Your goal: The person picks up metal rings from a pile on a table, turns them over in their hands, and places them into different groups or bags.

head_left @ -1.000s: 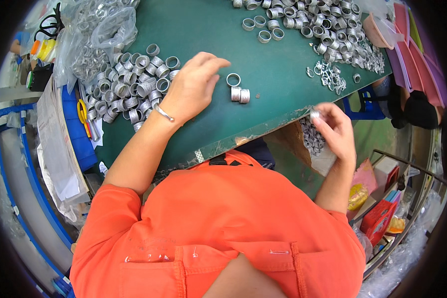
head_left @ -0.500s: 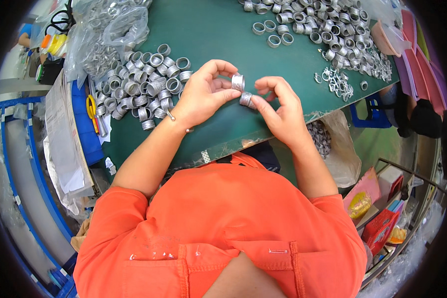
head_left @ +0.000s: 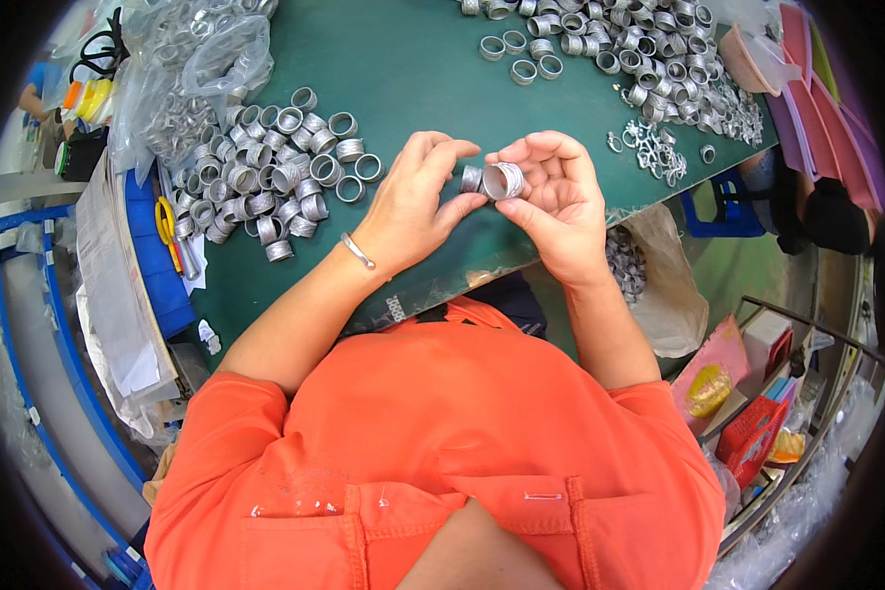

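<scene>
Two wide, textured silver metal rings are between my hands above the green tabletop [head_left: 403, 93]. My left hand [head_left: 421, 202] is closed with thumb and fingers at the left ring [head_left: 471, 179], which sits on its side. In my right hand [head_left: 559, 202], the other ring [head_left: 502, 181] is tilted so its round opening shows; the thumb presses below it and the fingers curl behind. The rings are side by side and look to be touching. A heap of similar rings [head_left: 265, 177] lies left of my left hand, with a few at its near edge.
A larger heap of rings [head_left: 649, 49] covers the far right of the table, beside small metal pieces [head_left: 657, 152]. Clear plastic bags [head_left: 231, 64] lie far left. Yellow-handled scissors [head_left: 166, 221] rest by a blue bin [head_left: 157, 265]. Below the right edge stands an open sack [head_left: 678, 285].
The rings have come side by side; the right one has turned to show its opening. My right hand has rolled palm-up, and the view has shifted slightly.
</scene>
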The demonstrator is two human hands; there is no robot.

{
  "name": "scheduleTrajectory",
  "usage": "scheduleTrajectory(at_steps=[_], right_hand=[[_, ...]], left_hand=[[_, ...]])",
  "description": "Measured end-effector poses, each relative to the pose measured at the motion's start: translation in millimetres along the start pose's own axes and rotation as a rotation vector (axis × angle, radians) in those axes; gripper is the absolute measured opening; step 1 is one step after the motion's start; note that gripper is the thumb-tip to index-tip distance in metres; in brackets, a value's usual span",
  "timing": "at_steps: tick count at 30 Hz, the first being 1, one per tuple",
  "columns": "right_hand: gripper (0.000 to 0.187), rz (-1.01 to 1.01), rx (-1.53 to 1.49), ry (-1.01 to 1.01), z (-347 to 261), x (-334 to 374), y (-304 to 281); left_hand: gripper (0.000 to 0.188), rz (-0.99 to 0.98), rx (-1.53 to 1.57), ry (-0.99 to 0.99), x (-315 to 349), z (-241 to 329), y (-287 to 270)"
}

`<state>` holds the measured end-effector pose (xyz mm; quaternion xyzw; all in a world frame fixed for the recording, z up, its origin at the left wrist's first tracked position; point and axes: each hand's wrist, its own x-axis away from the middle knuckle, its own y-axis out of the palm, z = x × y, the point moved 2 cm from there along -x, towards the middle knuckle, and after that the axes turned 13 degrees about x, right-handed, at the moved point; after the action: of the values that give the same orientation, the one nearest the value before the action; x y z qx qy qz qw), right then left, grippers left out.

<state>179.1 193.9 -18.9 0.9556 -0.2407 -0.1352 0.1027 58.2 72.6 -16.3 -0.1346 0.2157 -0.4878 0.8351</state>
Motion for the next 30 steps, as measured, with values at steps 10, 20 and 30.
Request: scheduleTrajectory(at_steps=[10, 20, 30], right_hand=[[0.025, -0.106, 0.088, 0.348, 3.2, 9.0, 1.2], [0.035, -0.024, 1.155, -0.116, 7.7, -6.0, -10.0], [0.041, 0.176, 0.633, 0.055, 21.7, 1.0, -28.1]], left_hand=[[0.031, 0.105, 0.062, 0.353, -1.3, 25.0, -11.2], [0.021, 0.256, -0.726, -0.091, 4.0, -40.9, -132.3], [0.032, 0.383, -0.719, -0.006, -0.2, -24.4, -105.6]])
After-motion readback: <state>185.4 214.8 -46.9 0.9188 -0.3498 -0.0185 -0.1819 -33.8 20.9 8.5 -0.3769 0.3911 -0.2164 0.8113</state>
